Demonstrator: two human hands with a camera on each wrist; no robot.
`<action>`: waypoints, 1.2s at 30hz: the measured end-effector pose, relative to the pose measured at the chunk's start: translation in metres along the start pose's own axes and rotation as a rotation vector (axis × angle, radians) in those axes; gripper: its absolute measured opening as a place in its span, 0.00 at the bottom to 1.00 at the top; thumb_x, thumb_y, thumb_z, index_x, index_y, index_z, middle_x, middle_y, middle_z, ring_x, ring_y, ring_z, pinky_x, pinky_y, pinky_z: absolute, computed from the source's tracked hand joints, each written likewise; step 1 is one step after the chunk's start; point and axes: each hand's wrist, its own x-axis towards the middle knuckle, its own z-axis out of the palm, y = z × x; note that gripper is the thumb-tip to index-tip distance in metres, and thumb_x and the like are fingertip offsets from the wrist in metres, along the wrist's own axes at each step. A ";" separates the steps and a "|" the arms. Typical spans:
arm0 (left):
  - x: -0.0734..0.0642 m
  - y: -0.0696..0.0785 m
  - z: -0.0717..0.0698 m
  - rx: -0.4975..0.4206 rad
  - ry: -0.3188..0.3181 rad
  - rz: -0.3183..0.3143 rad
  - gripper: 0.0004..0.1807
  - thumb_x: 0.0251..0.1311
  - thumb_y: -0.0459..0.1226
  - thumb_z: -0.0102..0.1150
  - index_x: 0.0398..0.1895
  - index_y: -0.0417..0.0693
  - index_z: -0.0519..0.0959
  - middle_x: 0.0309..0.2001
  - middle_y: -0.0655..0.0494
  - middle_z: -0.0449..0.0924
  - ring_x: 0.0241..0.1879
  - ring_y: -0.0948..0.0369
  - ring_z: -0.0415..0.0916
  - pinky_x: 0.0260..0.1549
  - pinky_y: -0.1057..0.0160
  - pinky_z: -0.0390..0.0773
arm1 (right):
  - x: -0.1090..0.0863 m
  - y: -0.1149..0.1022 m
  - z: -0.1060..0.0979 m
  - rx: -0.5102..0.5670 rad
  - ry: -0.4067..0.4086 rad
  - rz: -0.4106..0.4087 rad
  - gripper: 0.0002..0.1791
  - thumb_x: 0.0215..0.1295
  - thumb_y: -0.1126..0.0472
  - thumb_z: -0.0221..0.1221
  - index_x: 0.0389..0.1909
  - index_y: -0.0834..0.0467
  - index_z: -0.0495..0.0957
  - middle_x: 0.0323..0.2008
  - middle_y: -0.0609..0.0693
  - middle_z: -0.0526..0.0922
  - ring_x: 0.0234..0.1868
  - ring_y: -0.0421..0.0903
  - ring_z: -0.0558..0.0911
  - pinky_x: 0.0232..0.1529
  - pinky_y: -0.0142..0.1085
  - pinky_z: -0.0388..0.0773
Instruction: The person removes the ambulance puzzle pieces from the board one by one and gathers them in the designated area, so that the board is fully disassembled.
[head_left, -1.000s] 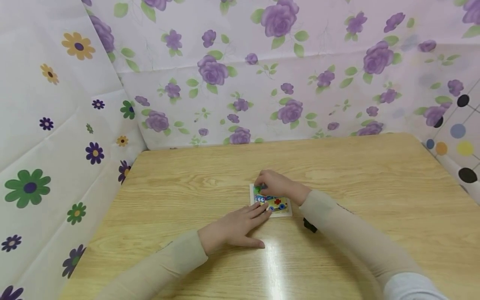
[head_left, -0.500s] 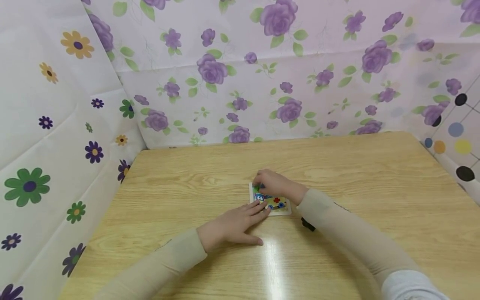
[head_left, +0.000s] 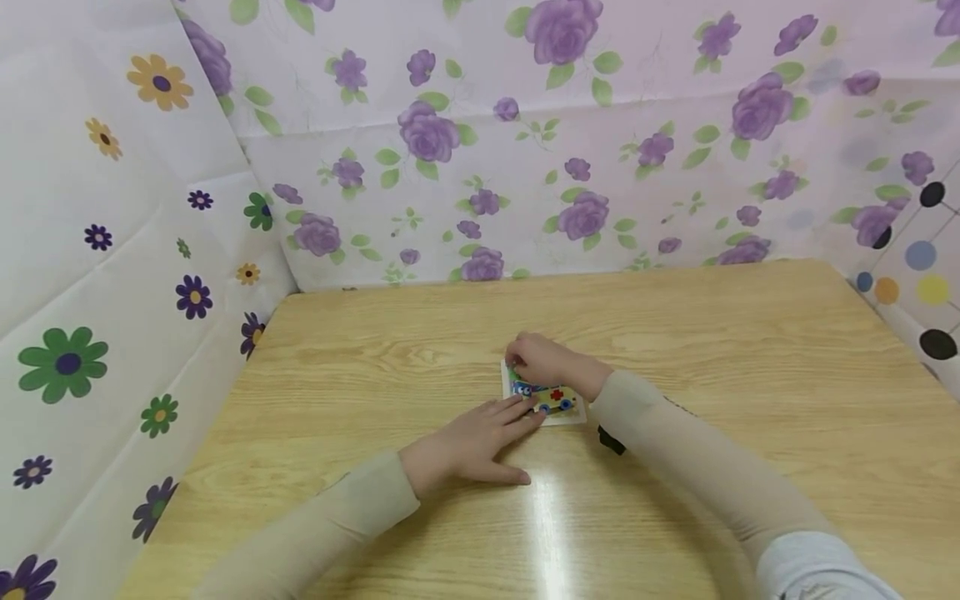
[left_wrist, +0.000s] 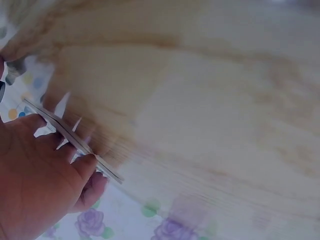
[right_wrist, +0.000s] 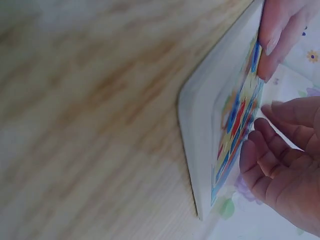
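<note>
A small white-bordered picture puzzle [head_left: 553, 420] with a yellow ambulance design lies on the wooden table. My left hand [head_left: 480, 442] rests on its lower left part with fingers spread straight and thumb out to the side. At the puzzle's upper left corner, the fingers of my right hand [head_left: 547, 362] are curled down onto the picture. Seen from the right wrist, the right hand [right_wrist: 287, 155] has its thumb and bent fingertips close together beside the puzzle's colourful surface [right_wrist: 239, 117]. Whether something small is between those fingertips is hidden. In the left wrist view, the puzzle edge [left_wrist: 67, 132] crosses the left fingers.
The wooden table [head_left: 390, 333] extends around the puzzle on all sides. A black object [head_left: 611, 440] shows under the right forearm. Flower-printed cloths [head_left: 427, 200] hang behind and on the left; a dotted cloth [head_left: 918, 254] hangs at the right.
My right hand has shifted slightly towards the puzzle's upper left corner, and its fingers look more tightly curled. The left hand stays in place on the puzzle. The head view has tilted a little.
</note>
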 end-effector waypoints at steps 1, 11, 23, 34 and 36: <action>0.000 0.000 0.000 0.004 0.003 -0.001 0.46 0.60 0.63 0.50 0.76 0.52 0.48 0.76 0.50 0.43 0.75 0.52 0.41 0.71 0.53 0.51 | 0.000 0.000 0.000 0.001 0.001 0.002 0.12 0.67 0.69 0.49 0.44 0.65 0.80 0.40 0.56 0.77 0.39 0.47 0.75 0.45 0.39 0.76; 0.000 0.000 -0.001 0.000 -0.019 -0.020 0.46 0.60 0.63 0.49 0.76 0.56 0.47 0.76 0.54 0.41 0.75 0.55 0.39 0.71 0.53 0.50 | -0.002 -0.003 -0.003 -0.006 -0.001 -0.003 0.14 0.69 0.71 0.47 0.44 0.65 0.81 0.42 0.57 0.79 0.45 0.51 0.79 0.52 0.43 0.77; 0.001 -0.002 -0.002 0.005 -0.019 -0.024 0.46 0.60 0.63 0.50 0.76 0.56 0.48 0.76 0.53 0.42 0.75 0.54 0.40 0.71 0.51 0.51 | 0.003 -0.009 -0.007 -0.113 -0.020 -0.024 0.14 0.68 0.71 0.47 0.44 0.64 0.81 0.42 0.58 0.79 0.45 0.52 0.79 0.52 0.43 0.77; 0.002 0.002 -0.005 -0.010 -0.011 -0.037 0.47 0.58 0.64 0.52 0.75 0.56 0.51 0.76 0.53 0.45 0.75 0.53 0.43 0.70 0.52 0.53 | 0.004 -0.008 -0.008 -0.089 -0.029 -0.004 0.13 0.65 0.72 0.47 0.42 0.63 0.80 0.40 0.57 0.78 0.39 0.48 0.76 0.49 0.42 0.77; 0.002 0.003 -0.006 -0.017 -0.017 -0.047 0.46 0.57 0.64 0.53 0.75 0.57 0.51 0.76 0.53 0.45 0.75 0.54 0.44 0.70 0.52 0.53 | 0.004 -0.008 -0.009 -0.086 -0.027 -0.009 0.13 0.65 0.72 0.47 0.42 0.63 0.80 0.40 0.57 0.78 0.38 0.47 0.76 0.47 0.41 0.77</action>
